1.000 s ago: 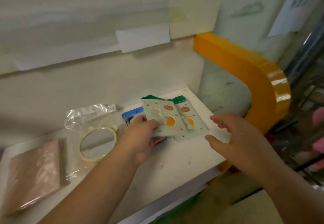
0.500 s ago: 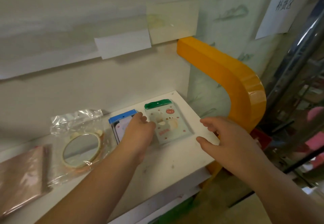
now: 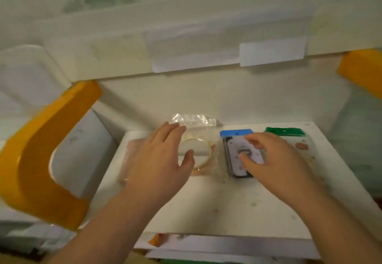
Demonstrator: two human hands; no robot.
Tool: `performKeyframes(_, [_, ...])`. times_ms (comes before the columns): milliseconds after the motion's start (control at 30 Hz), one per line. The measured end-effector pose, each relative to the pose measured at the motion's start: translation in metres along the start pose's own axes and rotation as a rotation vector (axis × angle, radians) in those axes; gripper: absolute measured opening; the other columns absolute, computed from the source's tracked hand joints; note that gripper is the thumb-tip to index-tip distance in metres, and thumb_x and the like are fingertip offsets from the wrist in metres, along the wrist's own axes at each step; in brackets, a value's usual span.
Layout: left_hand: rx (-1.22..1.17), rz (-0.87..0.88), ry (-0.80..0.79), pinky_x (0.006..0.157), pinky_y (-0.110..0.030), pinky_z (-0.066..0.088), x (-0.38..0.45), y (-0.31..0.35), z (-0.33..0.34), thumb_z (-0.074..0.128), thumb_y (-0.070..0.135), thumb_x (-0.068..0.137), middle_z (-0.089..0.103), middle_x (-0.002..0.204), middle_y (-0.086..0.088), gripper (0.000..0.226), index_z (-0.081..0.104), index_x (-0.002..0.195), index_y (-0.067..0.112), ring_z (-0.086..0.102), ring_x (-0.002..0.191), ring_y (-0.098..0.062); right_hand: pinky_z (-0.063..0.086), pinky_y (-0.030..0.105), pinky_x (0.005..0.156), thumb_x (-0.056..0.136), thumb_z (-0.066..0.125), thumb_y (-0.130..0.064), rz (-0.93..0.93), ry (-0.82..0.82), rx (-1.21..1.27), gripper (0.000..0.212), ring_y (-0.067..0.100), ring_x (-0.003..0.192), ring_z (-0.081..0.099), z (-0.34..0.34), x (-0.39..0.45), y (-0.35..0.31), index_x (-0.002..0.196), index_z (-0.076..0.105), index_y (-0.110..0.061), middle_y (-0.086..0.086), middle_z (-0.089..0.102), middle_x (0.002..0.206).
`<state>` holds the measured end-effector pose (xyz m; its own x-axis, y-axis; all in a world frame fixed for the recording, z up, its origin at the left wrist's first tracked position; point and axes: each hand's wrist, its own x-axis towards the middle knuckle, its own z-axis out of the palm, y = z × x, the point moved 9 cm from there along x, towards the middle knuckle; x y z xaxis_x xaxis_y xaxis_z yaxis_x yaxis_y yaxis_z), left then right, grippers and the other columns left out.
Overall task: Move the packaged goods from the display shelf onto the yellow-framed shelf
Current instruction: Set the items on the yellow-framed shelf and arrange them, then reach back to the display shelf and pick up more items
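On the white shelf board [image 3: 237, 208] lie several packaged goods in a row. A pinkish flat pack [image 3: 129, 156] is at the left, mostly under my left hand [image 3: 161, 166]. Beside it is a round mirror in a clear bag [image 3: 201, 152]. A blue-topped pack [image 3: 237, 150] lies right of the mirror, and a green-topped pack [image 3: 297, 141] at the far right. My left hand hovers open over the pinkish pack and the mirror's left edge. My right hand [image 3: 275, 160] is spread over the blue-topped pack, fingers curled, gripping nothing.
A yellow curved frame [image 3: 39, 164] bounds the shelf on the left, and another yellow frame piece [image 3: 363, 71] shows at the upper right. A white wall with paper labels [image 3: 270, 54] stands behind. The shelf's front half is bare board.
The view has swung left, so the left yellow frame now shows. My left hand let go of the green-topped pack and moved over the mirror. My right hand moved over the blue-topped pack.
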<state>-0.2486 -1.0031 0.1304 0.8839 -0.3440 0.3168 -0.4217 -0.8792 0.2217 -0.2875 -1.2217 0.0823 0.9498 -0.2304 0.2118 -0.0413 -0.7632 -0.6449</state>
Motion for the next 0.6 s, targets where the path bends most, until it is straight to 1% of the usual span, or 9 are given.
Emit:
performKeyframes(33, [0.013, -0.025, 0.021, 0.117, -0.029, 0.025, -0.007, -0.015, -0.012, 0.051, 0.044, 0.092, 0.046, 0.151, 0.007, 0.056, 0.047, 0.144, 0.023, 0.035, 0.143, -0.013, 0.046, 0.028, 0.089, 0.081, 0.07, -0.039, -0.05, -0.022, 0.021, 0.041, 0.014, 0.106, 0.06, 0.015, 0.007, -0.018, 0.12, 0.062, -0.03, -0.012, 0.061, 0.114])
performKeyframes(67, [0.02, -0.052, 0.047, 0.117, -0.028, 0.023, -0.014, -0.031, -0.025, 0.052, 0.044, 0.092, 0.046, 0.151, 0.006, 0.056, 0.048, 0.144, 0.022, 0.034, 0.143, -0.014, 0.048, 0.03, 0.091, 0.08, 0.068, -0.044, -0.093, -0.037, 0.026, 0.042, 0.015, 0.106, 0.06, 0.028, 0.013, -0.036, 0.119, 0.062, -0.032, -0.013, 0.061, 0.113])
performKeyframes(133, [0.024, -0.123, 0.08, 0.114, -0.021, 0.018, -0.03, -0.063, -0.047, 0.054, 0.043, 0.093, 0.043, 0.151, 0.01, 0.055, 0.046, 0.145, 0.025, 0.031, 0.143, -0.009, 0.044, 0.018, 0.09, 0.081, 0.068, -0.045, -0.155, -0.094, 0.048, 0.042, 0.01, 0.111, 0.058, 0.055, 0.019, -0.074, 0.121, 0.06, -0.034, -0.016, 0.059, 0.118])
performKeyframes(167, [0.025, -0.162, 0.109, 0.113, -0.021, 0.02, -0.041, -0.08, -0.059, 0.054, 0.044, 0.093, 0.043, 0.15, 0.012, 0.055, 0.046, 0.144, 0.027, 0.032, 0.142, -0.007, 0.041, 0.013, 0.087, 0.083, 0.069, -0.042, -0.185, -0.13, 0.066, 0.042, 0.007, 0.112, 0.057, 0.07, 0.018, -0.093, 0.123, 0.059, -0.034, -0.017, 0.058, 0.12])
performKeyframes(200, [0.025, -0.196, 0.144, 0.112, -0.023, 0.025, -0.051, -0.096, -0.072, 0.056, 0.043, 0.092, 0.045, 0.149, 0.012, 0.054, 0.048, 0.143, 0.027, 0.034, 0.14, -0.006, 0.04, 0.015, 0.086, 0.084, 0.07, -0.039, -0.218, -0.152, 0.077, 0.043, 0.006, 0.112, 0.056, 0.081, 0.017, -0.113, 0.124, 0.059, -0.033, -0.017, 0.058, 0.121])
performKeyframes(267, [0.011, -0.255, 0.237, 0.108, -0.025, 0.032, -0.073, -0.128, -0.1, 0.061, 0.039, 0.09, 0.051, 0.144, 0.009, 0.05, 0.055, 0.137, 0.024, 0.041, 0.135, -0.008, 0.046, 0.025, 0.09, 0.082, 0.07, -0.038, -0.299, -0.172, 0.083, 0.042, 0.006, 0.11, 0.057, 0.103, 0.011, -0.154, 0.123, 0.06, -0.033, -0.018, 0.058, 0.119])
performKeyframes(400, [-0.004, -0.355, 0.357, 0.105, -0.025, 0.034, -0.119, -0.195, -0.143, 0.058, 0.035, 0.093, 0.052, 0.142, 0.011, 0.045, 0.055, 0.136, 0.024, 0.039, 0.13, -0.005, 0.047, 0.026, 0.094, 0.083, 0.064, -0.042, -0.416, -0.242, 0.106, 0.042, 0.0, 0.108, 0.054, 0.146, -0.013, -0.228, 0.124, 0.059, -0.037, -0.022, 0.057, 0.117])
performKeyframes(533, [-0.075, -0.489, 0.347, 0.108, -0.033, 0.038, -0.162, -0.269, -0.16, 0.053, 0.042, 0.092, 0.047, 0.145, 0.016, 0.05, 0.048, 0.141, 0.033, 0.039, 0.134, -0.005, 0.044, 0.015, 0.09, 0.084, 0.063, -0.041, -0.502, -0.217, 0.136, 0.038, -0.005, 0.103, 0.051, 0.172, -0.042, -0.303, 0.121, 0.059, -0.038, -0.026, 0.055, 0.11])
performKeyframes(600, [-0.099, -0.54, 0.315, 0.105, -0.038, 0.045, -0.183, -0.307, -0.165, 0.053, 0.043, 0.092, 0.044, 0.146, 0.017, 0.051, 0.045, 0.142, 0.035, 0.047, 0.129, -0.01, 0.045, 0.016, 0.089, 0.084, 0.061, -0.043, -0.539, -0.219, 0.141, 0.035, -0.006, 0.103, 0.052, 0.185, -0.059, -0.341, 0.119, 0.059, -0.04, -0.027, 0.055, 0.107])
